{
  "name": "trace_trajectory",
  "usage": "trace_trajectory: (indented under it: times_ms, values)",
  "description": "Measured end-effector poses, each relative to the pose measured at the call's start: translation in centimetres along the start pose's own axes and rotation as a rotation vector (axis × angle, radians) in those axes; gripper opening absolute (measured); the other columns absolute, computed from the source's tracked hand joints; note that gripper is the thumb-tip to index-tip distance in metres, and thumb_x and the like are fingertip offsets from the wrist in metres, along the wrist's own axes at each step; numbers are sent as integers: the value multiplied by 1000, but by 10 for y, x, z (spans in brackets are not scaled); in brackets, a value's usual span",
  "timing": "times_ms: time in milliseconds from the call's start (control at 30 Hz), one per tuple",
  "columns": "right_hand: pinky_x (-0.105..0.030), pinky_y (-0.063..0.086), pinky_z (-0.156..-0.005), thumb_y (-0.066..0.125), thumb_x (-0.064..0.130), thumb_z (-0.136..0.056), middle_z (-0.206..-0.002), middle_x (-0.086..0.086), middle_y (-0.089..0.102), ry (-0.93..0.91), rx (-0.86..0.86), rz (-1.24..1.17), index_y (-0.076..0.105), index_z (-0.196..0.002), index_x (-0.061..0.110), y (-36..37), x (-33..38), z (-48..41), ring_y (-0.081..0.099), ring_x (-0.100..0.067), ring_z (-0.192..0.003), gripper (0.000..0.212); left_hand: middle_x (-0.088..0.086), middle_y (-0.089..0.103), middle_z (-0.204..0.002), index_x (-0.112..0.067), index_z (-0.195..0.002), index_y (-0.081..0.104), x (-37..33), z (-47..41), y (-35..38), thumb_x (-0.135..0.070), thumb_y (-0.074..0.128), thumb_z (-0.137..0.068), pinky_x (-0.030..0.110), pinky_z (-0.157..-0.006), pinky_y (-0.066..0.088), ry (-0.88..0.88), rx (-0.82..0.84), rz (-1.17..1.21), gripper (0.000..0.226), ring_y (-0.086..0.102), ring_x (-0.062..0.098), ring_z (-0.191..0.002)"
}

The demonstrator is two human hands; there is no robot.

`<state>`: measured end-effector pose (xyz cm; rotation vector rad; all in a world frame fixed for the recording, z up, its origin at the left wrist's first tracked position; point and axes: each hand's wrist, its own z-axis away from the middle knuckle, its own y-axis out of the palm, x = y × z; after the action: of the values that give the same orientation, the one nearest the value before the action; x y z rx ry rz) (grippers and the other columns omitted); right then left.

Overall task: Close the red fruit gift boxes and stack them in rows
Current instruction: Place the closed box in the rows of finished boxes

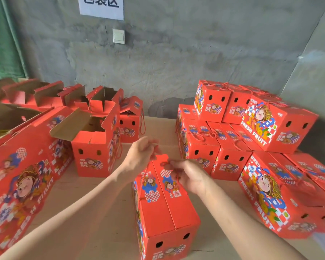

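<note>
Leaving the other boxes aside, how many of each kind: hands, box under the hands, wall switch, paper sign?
Hands: 2, left hand and right hand
Box under the hands: 1
Wall switch: 1
Paper sign: 1
Total: 5

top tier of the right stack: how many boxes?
3: left-end box, middle box beside it, angled box at right. More may hide behind.

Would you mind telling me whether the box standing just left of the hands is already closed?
No, that box has its top flaps raised, showing the brown cardboard inside.
</note>
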<state>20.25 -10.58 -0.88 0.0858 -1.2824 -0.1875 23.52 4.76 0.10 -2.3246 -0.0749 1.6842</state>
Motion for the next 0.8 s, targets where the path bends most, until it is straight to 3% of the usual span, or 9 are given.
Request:
trace_trajectory:
  times_ms: [100, 167, 233, 333, 400, 467, 567, 667, 800]
  values:
    - [-19, 41, -49, 45, -11, -86, -74, -7, 71, -86, 105, -70, 61, -92, 4, 18, 17, 9, 61, -18, -55, 23, -3, 67, -74, -9, -106, 59, -13, -8, 2, 11, 37, -90, 14, -64, 51, 80, 21, -47, 33, 63, -1, -66]
    - [-22, 45, -54, 44, -13, -84, -89, -15, 68, -133, 45, -62, 57, -108, -1, 27, 23, 14, 64, -25, -71, 30, -4, 69, -83, -12, -108, 61, -11, -7, -2, 12, 41, -88, 8, -68, 49, 114, 12, -106, 37, 63, -10, -76]
    - [-24, 41, -56, 46, -11, -83, -96, -20, 62, -129, -1, 30, 52, -115, -1, 33, 26, 18, 59, -28, -78, 34, -2, 70, -91, -14, -113, 62, -9, -5, -8, 12, 47, -86, 12, -75, 51, 122, 6, -137, 41, 66, -2, -89]
    - [-24, 39, -55, 47, -3, -88, -75, -12, 57, -60, 161, 99, 59, -87, 5, 39, 34, 25, 55, -21, -61, 13, -4, 71, -90, -16, -116, 65, -5, -2, -13, 6, 58, -81, 16, -79, 51, 224, -18, -354, 42, 67, 6, -90]
    - [-21, 35, -50, 47, 0, -91, -65, -5, 51, -2, 133, 51, 52, -85, 12, 39, 45, 22, 48, -12, -50, 14, 2, 74, -90, -15, -115, 65, 4, 3, -14, -1, 61, -81, 27, -78, 53, 261, -51, -452, 38, 69, 16, -87]
    - [-22, 31, -51, 48, 2, -92, -65, -6, 50, 32, 57, -19, 46, -86, 16, 36, 56, 16, 45, -11, -44, 16, 3, 73, -91, -16, -116, 63, 25, 13, -12, -11, 61, -83, 31, -75, 53, 145, -74, -484, 34, 68, 20, -84]
    - [-26, 33, -53, 49, 5, -92, -64, -6, 52, -20, 5, 112, 48, -86, 19, 38, 67, 11, 42, -14, -49, 15, 2, 65, -112, -14, -117, 63, 64, 33, -5, -18, 59, -88, 24, -88, 44, -15, 58, -569, 30, 60, 17, -103]
    - [-23, 32, -52, 50, 5, -91, -60, -2, 48, -83, -52, 203, 48, -82, 19, 44, 74, 8, 40, -12, -46, 17, 1, 60, -119, -13, -113, 67, 84, 42, 2, -15, 55, -91, 18, -93, 34, 30, 98, -574, 24, 53, 16, -114]
    - [-22, 32, -51, 52, 3, -89, -58, -1, 46, -210, -91, 260, 49, -78, 18, 48, 84, 2, 39, -11, -42, 18, -4, 60, -120, -15, -112, 67, 83, 33, 3, -15, 54, -92, 20, -92, 37, 80, 71, -566, 24, 52, 13, -115]
